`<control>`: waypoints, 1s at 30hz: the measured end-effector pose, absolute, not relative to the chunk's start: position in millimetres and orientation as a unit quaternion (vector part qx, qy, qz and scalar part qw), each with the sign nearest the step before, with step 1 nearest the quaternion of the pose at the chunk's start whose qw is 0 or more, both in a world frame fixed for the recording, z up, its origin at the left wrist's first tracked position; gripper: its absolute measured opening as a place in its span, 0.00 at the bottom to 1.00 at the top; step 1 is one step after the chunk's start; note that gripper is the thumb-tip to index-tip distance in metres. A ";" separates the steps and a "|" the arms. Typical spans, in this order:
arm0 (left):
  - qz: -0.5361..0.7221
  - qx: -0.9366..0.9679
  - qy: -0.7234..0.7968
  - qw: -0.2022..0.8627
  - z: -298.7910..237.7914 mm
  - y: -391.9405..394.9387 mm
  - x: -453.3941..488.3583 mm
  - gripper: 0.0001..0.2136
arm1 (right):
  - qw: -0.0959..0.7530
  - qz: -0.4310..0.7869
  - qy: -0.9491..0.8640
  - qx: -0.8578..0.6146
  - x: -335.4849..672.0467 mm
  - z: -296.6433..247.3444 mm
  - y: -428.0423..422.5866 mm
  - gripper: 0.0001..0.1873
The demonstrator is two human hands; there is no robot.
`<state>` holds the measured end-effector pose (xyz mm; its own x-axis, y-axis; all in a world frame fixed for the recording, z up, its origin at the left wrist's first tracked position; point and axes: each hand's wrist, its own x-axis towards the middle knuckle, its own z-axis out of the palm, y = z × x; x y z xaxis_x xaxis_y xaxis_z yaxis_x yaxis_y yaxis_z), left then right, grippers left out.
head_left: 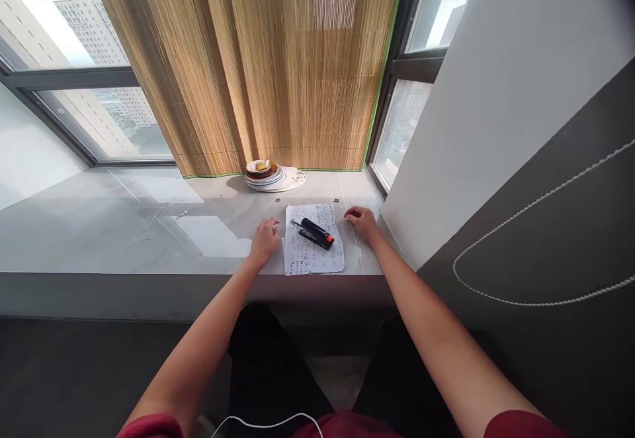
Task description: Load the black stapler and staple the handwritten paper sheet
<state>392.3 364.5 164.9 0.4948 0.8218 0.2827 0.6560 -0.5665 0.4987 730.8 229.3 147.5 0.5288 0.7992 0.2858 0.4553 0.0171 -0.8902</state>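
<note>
So the black stapler with an orange tab [313,233] is lying diagonally on top of a white printed sheet of paper [307,261], which sits crinkled near the front edge of the grey stone window sill [124,226]. Both hands are parked on either side of it. The left hand [264,239] is palm down on the sill just beside the sheet's left edge, fingers loose and a bit spread, gripping nothing; I can't tell if the tips actually touch the paper. The right hand [362,221] is just off the top right corner, arched up with the fingertips down on the stone, half curled, and nothing visibly in it either. Both forearms run straight out from the body, wrists low. My take: that sheet looks loose and light, so I'd pin its near edge flat with one hand and take the stapler around its middle with the other, lifting straight up rather than dragging, or the paper slides with it. A stack of round plates [272,176] sits further back, against the bamboo blind [278,61], well apart from all this.
</note>
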 end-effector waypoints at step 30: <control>0.465 0.814 0.261 0.232 163.4 373.5 421.6 0.11 | 0.486 0.073 -0.716 -0.497 674.2 176.5 221.7 0.17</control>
